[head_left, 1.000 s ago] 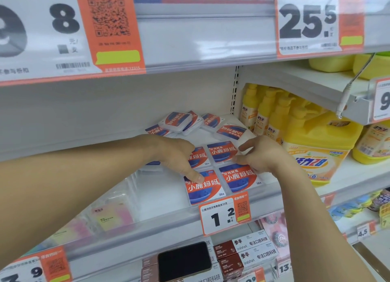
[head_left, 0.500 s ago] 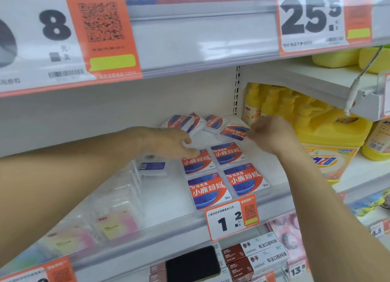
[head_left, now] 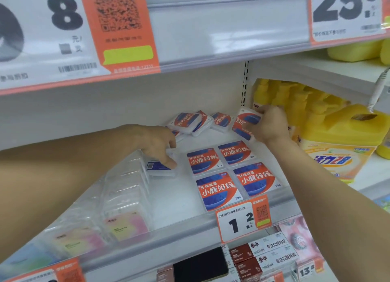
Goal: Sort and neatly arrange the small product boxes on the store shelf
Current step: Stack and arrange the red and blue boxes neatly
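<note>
Four flat floss boxes [head_left: 230, 172], red and blue face up, lie in a two-by-two block on the white shelf [head_left: 168, 201], between the two forearms and nearer the viewer than either hand. Left hand [head_left: 160, 146]: palm down, fingers bent downward, fingertips resting on a clear-cased box with a blue label [head_left: 161, 169] that lies flat just left of the block; whether the fingers close round this box cannot be told. Right hand [head_left: 268, 126]: raised off the shelf beyond the block, fingers and thumb curled round a tilted floss box [head_left: 245, 122], which it holds on edge with its printed face toward the left hand. Between the two hands, at the back of the shelf, a loose heap of floss boxes [head_left: 197, 123] lies overlapping and askew, one leaning on another. Directly beyond and to the right of the right hand stand yellow pump bottles [head_left: 295, 100] and a large yellow detergent jug [head_left: 341, 138]. Under the left forearm sit clear packs with pastel contents [head_left: 124, 218]. Below the block, on the shelf's front rail, hangs an orange-and-white price tag [head_left: 242, 220]. Above both hands runs the upper shelf edge with large price labels [head_left: 73, 32].
</note>
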`<state>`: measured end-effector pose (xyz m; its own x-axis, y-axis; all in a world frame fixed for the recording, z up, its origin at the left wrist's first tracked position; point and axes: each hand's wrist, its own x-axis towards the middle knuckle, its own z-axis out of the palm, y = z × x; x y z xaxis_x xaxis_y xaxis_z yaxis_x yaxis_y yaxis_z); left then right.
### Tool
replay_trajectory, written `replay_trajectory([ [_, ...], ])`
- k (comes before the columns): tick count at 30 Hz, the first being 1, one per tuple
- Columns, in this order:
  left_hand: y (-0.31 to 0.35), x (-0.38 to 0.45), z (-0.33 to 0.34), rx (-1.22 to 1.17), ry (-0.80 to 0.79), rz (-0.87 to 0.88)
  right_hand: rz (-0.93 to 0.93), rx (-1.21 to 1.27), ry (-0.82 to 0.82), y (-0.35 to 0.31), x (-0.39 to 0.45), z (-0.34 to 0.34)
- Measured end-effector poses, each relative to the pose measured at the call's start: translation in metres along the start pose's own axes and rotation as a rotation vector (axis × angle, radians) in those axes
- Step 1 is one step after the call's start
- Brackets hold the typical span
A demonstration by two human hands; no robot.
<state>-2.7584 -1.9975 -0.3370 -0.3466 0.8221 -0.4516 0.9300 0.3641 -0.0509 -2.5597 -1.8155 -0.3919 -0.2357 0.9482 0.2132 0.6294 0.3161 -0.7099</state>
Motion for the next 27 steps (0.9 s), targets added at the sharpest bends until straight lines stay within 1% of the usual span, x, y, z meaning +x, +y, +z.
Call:
replay_trajectory([
  [2,-0.002,0.003,-0.002,0.004,0.026,0.012,-0.074,0.085,0.127,-0.001,-0.013,-0.006],
  [3,-0.003,0.004,-0.004,0.000,0.042,0.019,-0.087,0.153,0.159,-0.003,-0.021,-0.011],
  [6,-0.004,-0.002,-0.013,-0.003,0.123,0.037,-0.038,0.349,0.140,-0.002,-0.046,-0.027],
  [9,-0.002,-0.015,-0.024,0.030,0.297,0.039,0.048,0.467,0.091,0.005,-0.064,-0.040],
  [11,0.004,-0.026,-0.031,-0.026,0.426,0.033,0.052,0.403,0.047,0.005,-0.072,-0.049],
  [12,0.009,-0.031,-0.034,-0.107,0.468,0.034,0.040,0.357,0.014,0.005,-0.076,-0.052],
  [14,0.020,-0.042,-0.033,-0.294,0.514,0.025,0.017,0.290,-0.049,0.006,-0.084,-0.057],
  [15,0.026,-0.047,-0.030,-0.338,0.549,0.021,0.014,0.273,-0.063,0.007,-0.088,-0.058],
  [17,0.039,-0.055,-0.017,-0.271,0.661,0.050,0.011,0.249,-0.065,0.009,-0.097,-0.059],
  [18,0.047,-0.059,-0.008,-0.241,0.683,0.076,0.013,0.243,-0.073,0.009,-0.100,-0.059],
  [19,0.054,-0.064,0.001,-0.232,0.654,0.098,0.010,0.237,-0.093,0.010,-0.103,-0.060],
  [22,0.072,-0.071,0.027,-0.195,0.464,0.139,-0.011,0.244,-0.163,0.010,-0.109,-0.061],
  [23,0.075,-0.071,0.032,-0.196,0.433,0.151,-0.005,0.258,-0.186,0.011,-0.109,-0.062],
  [24,0.078,-0.072,0.035,-0.208,0.432,0.157,0.015,0.279,-0.211,0.012,-0.109,-0.062],
  [27,0.081,-0.069,0.042,-0.258,0.505,0.096,0.074,0.335,-0.289,0.012,-0.109,-0.067],
])
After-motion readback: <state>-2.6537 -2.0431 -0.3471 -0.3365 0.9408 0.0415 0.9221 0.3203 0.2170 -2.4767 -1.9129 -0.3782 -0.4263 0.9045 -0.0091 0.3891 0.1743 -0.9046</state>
